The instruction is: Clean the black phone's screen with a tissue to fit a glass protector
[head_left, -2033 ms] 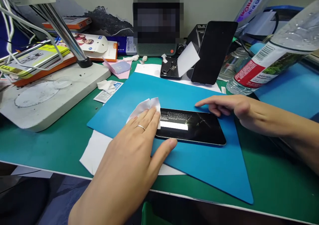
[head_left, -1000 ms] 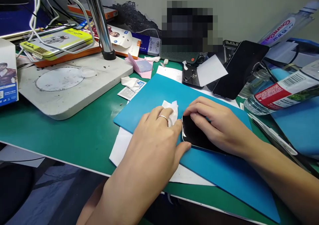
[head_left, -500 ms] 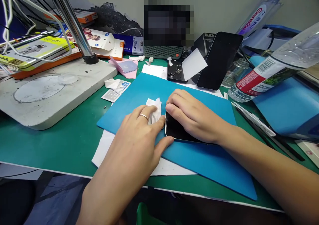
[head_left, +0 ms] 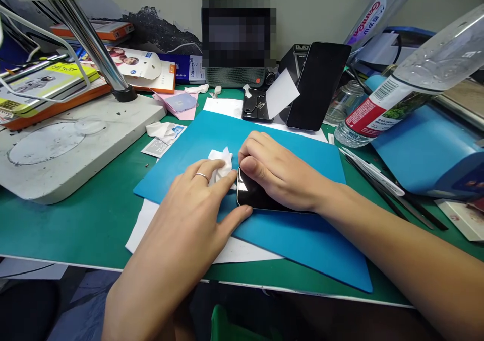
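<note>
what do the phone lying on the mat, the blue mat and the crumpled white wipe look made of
Phone: probably glass, glossy black with bright reflections; its thin shiny rim could be metal or plastic.
Blue mat: likely rubber or silicone, given its smooth, even matte face.
White wipe: tissue paper or soft cloth, matte with creases; the look leaves open which.

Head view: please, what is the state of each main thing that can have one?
Mat: spread flat.
Phone: lying flat on the mat, screen dark.
Left hand: thumb and fingers spread.
Right hand: fingers curled, over the phone.
Tissue: crumpled, at the left hand.
Second phone: propped up, leaning, screen dark.
Bottle: top out of view; capped or open, cannot tell.
</note>
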Demonstrator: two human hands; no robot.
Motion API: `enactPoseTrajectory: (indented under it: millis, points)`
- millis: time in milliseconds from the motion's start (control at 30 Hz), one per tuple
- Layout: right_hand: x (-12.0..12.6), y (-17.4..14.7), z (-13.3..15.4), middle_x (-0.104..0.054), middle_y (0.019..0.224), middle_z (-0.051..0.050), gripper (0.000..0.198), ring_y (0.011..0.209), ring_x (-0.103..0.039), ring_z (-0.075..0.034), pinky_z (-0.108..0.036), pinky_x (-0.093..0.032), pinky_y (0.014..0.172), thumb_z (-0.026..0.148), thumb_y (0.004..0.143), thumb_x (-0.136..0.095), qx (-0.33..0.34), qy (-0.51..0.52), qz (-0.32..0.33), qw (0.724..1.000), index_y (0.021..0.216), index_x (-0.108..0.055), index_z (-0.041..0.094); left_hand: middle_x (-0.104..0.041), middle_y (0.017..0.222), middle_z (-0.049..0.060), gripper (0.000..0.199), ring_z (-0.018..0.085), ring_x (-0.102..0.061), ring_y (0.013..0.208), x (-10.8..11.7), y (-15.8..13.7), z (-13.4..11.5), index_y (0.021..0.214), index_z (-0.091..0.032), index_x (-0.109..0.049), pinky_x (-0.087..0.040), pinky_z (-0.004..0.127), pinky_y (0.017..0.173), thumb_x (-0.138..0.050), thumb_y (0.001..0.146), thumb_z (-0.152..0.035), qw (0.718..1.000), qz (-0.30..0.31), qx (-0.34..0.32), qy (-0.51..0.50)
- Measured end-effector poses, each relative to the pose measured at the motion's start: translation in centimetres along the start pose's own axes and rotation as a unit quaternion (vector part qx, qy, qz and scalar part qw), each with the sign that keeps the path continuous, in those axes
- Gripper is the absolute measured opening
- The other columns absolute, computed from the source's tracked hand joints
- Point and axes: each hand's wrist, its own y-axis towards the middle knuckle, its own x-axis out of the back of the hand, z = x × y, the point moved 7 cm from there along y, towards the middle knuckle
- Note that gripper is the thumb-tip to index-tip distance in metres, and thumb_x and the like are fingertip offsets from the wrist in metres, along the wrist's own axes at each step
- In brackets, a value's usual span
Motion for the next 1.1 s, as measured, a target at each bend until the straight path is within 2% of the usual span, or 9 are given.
enactPoseTrajectory:
  millis: [367, 567, 700, 933, 1100]
  points:
    - [0.26, -0.19, 0.19, -0.059, 0.098, -0.006, 0.075, 0.092, -0.053, -0.022, -0.038, -0.041, 0.086, 0.084, 0.097, -0.015, -0.012, 0.027, -0.004, 1.0, 0.092, -0.056, 0.022, -0.065, 0.147, 0.013, 0.053, 0.037, -0.057, 0.135, 0.02, 0.47, -0.54, 0.144, -0.021, -0.063, -0.048, 0.054, 0.111, -0.077, 0.096, -0.039, 0.999, -0.012, -0.029, -0.027]
    - [0.51, -0.7, 0.18, -0.068, 0.107, -0.007, 0.075, 0.097, -0.06, -0.022, -0.037, -0.041, 0.086, 0.082, 0.1, -0.02, -0.035, 0.084, 0.0, 0.996, 0.105, -0.061, 0.02, -0.074, 0.133, 0.007, 0.032, 0.032, -0.063, 0.124, 0.47, 0.46, -0.41, 0.131, -0.023, -0.072, -0.045, 0.052, 0.109, -0.071, 0.101, -0.034, 0.998, -0.031, -0.03, -0.044]
    - [0.58, -0.85, 0.24, -0.068, 0.111, -0.007, 0.076, 0.098, -0.06, -0.022, -0.037, -0.042, 0.086, 0.083, 0.1, -0.02, -0.028, 0.091, -0.003, 0.995, 0.109, -0.062, 0.02, -0.075, 0.13, 0.007, 0.045, 0.033, -0.064, 0.122, 0.11, 0.59, -0.17, 0.135, -0.023, -0.068, -0.047, 0.052, 0.105, -0.08, 0.094, -0.038, 0.998, -0.001, -0.017, -0.053]
    - [0.36, -0.56, 0.41, -0.061, 0.096, -0.007, 0.084, 0.094, -0.055, -0.024, -0.04, -0.043, 0.087, 0.081, 0.098, -0.008, 0.011, 0.014, 0.009, 1.0, 0.089, -0.065, 0.02, -0.071, 0.135, 0.011, 0.046, 0.038, -0.059, 0.126, 0.41, 0.52, -0.13, 0.134, -0.024, -0.07, -0.05, 0.056, 0.104, -0.076, 0.095, -0.047, 1.0, -0.004, 0.001, 0.01]
    - [0.35, -0.53, 0.44, -0.061, 0.099, -0.008, 0.081, 0.096, -0.055, -0.023, -0.04, -0.044, 0.088, 0.08, 0.099, -0.009, 0.009, 0.019, 0.006, 1.0, 0.082, -0.061, 0.021, -0.069, 0.134, 0.015, 0.049, 0.041, -0.057, 0.127, 0.48, 0.29, -0.31, 0.132, -0.022, -0.073, -0.051, 0.058, 0.102, -0.074, 0.095, -0.054, 1.0, -0.004, -0.001, 0.03]
